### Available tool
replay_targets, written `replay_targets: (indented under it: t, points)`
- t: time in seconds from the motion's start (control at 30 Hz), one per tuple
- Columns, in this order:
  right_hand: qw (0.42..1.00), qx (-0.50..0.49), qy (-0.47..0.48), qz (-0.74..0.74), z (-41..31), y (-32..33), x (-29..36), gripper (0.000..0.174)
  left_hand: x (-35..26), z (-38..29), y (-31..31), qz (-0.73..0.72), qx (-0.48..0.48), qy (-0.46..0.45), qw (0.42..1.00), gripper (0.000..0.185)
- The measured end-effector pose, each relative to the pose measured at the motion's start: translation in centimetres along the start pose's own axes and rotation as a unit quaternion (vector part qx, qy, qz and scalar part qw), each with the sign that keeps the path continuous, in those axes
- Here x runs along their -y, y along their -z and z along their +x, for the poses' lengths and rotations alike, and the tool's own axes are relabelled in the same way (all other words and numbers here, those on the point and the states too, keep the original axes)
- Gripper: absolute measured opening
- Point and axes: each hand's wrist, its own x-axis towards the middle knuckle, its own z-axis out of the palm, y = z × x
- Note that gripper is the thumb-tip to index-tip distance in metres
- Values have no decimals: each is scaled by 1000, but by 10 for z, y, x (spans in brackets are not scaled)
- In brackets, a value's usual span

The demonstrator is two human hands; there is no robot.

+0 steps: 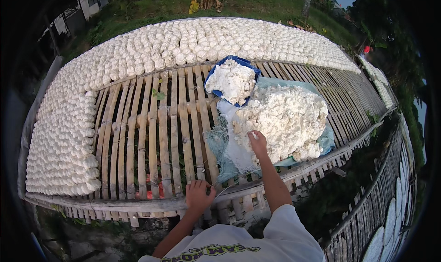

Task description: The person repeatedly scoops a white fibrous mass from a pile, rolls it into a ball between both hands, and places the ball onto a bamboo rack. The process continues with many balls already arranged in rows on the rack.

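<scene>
My right hand (258, 143) has its fingers closed on a small white lump, at the near left edge of a big heap of crumbly white mass (286, 117). The heap lies on woven plastic sacking (225, 158), pale blue-green and white, spread over a bamboo slat rack (155, 131). Behind the heap's left side stands a blue plastic container (231, 59) filled with the same white mass. My left hand (200, 196) rests on the rack's front rail, its fingers over the edge beside loose strings of the sacking; nothing shows in it.
Rows of rounded white lumps (206, 41) cover the rack's far side, and more (65, 148) cover its left end. A wooden rail (137, 205) runs along the front. At the lower right, another slatted rack (358, 207) carries long pale pieces (389, 220).
</scene>
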Motion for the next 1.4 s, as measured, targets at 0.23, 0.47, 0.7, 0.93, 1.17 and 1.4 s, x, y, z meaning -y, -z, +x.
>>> replay_targets:
  t: [0.23,0.47,0.7,0.93,1.17,1.4]
  points:
    - [965,-30,137,-220,-62,-10,4,47,-1,-3,-1,-7,-15,-14,1000,16]
    - [921,111,179,-328,-70,-40,-12,38,-1,-1,2,-2,-10,1,1000,21]
    - [897,0,-146,417,-31,16,20,40,4,-4,8,-90,18,33,995,29]
    - [961,106,115,230,-195,5,139,46,-22,38,20,-767,104,304,555,49]
    - [905,203,374,23,-294,-45,205,55,24,5,66,-894,183,271,305,55]
    - [948,256,109,156,-288,-107,221,44,35,-3,116,-862,53,381,330,65]
